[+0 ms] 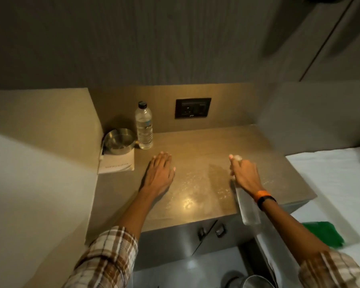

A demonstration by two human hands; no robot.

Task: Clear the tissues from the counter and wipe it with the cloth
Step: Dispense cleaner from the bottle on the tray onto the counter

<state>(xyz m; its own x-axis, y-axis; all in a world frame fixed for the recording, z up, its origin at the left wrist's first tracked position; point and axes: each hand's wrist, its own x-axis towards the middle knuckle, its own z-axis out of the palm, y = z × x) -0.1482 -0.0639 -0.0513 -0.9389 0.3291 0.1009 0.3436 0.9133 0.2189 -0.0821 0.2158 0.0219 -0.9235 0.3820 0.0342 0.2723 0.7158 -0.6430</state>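
Observation:
The brown counter (197, 142) has a wet sheen and droplets around its middle and front. My left hand (159, 173) lies flat on it, palm down, fingers apart, holding nothing. My right hand (244, 175) is closed around a clear spray bottle (248, 206), whose nozzle points away from me over the counter while its body hangs down past my wrist. A green cloth (325, 233) lies on the white bed edge to the right, under my right forearm. I see no tissues on the counter.
At the back left stand a water bottle (144, 126), a steel bowl (119, 142) and a white booklet (117, 164). A black socket plate (192, 108) is on the back wall. Cabinet doors with handles (211, 230) are below, and a metal bin (256, 281) sits on the floor.

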